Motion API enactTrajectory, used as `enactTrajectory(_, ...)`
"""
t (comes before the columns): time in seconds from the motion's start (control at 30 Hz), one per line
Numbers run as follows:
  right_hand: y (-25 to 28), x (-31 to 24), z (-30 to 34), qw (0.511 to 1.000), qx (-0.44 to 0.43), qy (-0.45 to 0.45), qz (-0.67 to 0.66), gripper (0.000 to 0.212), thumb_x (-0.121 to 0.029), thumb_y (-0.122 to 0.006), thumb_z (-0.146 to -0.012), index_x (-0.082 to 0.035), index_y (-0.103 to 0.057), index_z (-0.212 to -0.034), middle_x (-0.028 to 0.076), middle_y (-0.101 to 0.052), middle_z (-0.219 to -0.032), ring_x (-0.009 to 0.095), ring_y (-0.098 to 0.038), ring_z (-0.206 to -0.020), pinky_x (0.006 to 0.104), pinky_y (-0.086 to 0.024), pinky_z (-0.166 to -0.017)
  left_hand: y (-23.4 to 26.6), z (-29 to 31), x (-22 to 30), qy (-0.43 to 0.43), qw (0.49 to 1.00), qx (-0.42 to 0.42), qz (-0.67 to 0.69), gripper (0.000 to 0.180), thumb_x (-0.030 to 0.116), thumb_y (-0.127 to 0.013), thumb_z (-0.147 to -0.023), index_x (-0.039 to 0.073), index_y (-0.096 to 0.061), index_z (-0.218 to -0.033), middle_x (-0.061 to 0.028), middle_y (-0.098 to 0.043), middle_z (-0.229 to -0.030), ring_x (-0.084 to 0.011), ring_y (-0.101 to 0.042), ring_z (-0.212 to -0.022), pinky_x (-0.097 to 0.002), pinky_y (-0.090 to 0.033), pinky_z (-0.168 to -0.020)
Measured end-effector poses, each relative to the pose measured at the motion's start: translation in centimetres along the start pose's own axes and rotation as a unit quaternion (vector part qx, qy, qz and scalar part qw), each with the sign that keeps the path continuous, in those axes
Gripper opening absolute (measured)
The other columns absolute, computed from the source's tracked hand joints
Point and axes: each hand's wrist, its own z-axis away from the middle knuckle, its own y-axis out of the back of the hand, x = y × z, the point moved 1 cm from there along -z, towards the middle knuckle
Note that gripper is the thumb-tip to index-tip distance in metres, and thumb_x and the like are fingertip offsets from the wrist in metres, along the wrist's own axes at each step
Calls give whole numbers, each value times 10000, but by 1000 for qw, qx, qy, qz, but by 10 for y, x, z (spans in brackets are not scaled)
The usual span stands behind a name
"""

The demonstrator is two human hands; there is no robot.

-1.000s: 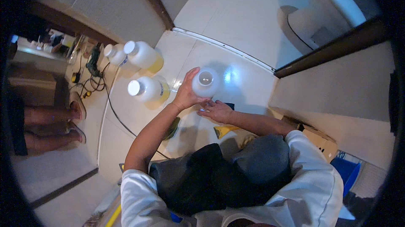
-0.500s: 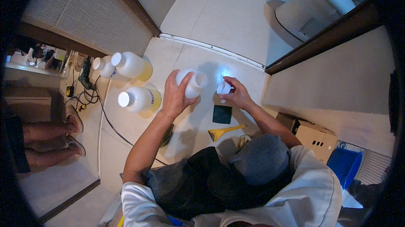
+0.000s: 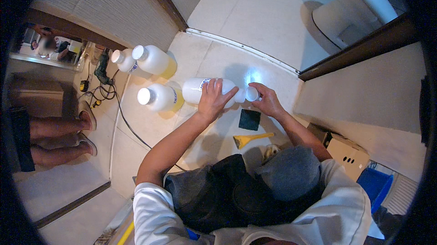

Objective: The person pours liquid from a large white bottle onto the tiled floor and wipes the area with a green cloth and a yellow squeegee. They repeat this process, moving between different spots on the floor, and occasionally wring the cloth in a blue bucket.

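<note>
1. The left hand is grasping a white bottle: its fingers are wrapping over the body from the near side, with the thumb lying toward the neck.
2. The bottle is lying nearly sideways beyond the dark green pad and to its left, its neck pointing right; whether it is resting on the floor or hanging just above it, I cannot tell.
3. The right hand is pinching a small white cap by its edge, just beyond the pad, and the cap is sitting right at the bottle's mouth; actual contact is not showing clearly.
4. In my judgement, the bottle is behaving like smooth, thin plastic: fairly light, giving a little under a squeeze, unlikely to break. How much it is holding is not showing, so its weight is staying uncertain.
5. Smooth walls are probably turning slippery when wet, so the broad body is offering the surest hold, with the fingers spreading around it and pressing gently.
6. The cap is looking light and rather stiff; its outer rim is giving the best place for a fingertip pinch, keeping the opening free.
7. A yellow scraper is lying on the near side of the pad, out of both hands.
</note>
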Motion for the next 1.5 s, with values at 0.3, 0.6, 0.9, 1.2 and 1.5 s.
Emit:
enactTrajectory(0.3,-5,14,8,999,29,11,16,567,30,-686,-589,-37,-522,-1128,91,-584,-1007,158,-576,-825,273,-474,-724,-15,-11,1,-23,998,-56,-33,667,320,-709,-607,273,-447,-1219,-143,-389,-1244,-344,-395,-1103,-497,-343,-866)
enactTrajectory(0.6,-16,26,7,998,24,3,64,556,50,-669,-599,-40,-518,-1126,98,-565,-1069,189,-583,-879,284,-476,-752,-20,-11,10,-31,991,-100,-88,567,357,-631,-705,258,-443,-1230,-166,-402,-1221,-347,-403,-1083,-498,-348,-842)
enactTrajectory(0.9,-20,32,6,999,14,-14,50,500,-76,-705,-637,-33,-519,-1099,184,-543,-1118,333,-538,-1026,368,-441,-876,-31,-9,12,-22,992,-91,-83,537,333,-609,-724,253,-440,-1228,-211,-413,-1205,-379,-431,-1051,-502,-355,-827)
enactTrajectory(1.2,-26,35,7,999,10,-24,45,524,-69,-719,-625,-33,-514,-1107,170,-549,-1116,311,-542,-1032,362,-434,-887,-47,-8,13,-41,989,-73,-121,421,200,-490,-795,179,-444,-1214,-261,-434,-1174,-385,-467,-1004,-447,-373,-828)
enactTrajectory(1.5,-30,38,8,997,16,-7,76,531,-24,-738,-619,-39,-515,-1101,114,-555,-1085,232,-558,-985,321,-451,-840,-43,-9,17,-63,979,-102,-166,432,196,-464,-806,152,-422,-1234,-279,-436,-1183,-385,-468,-1011,-439,-348,-854)
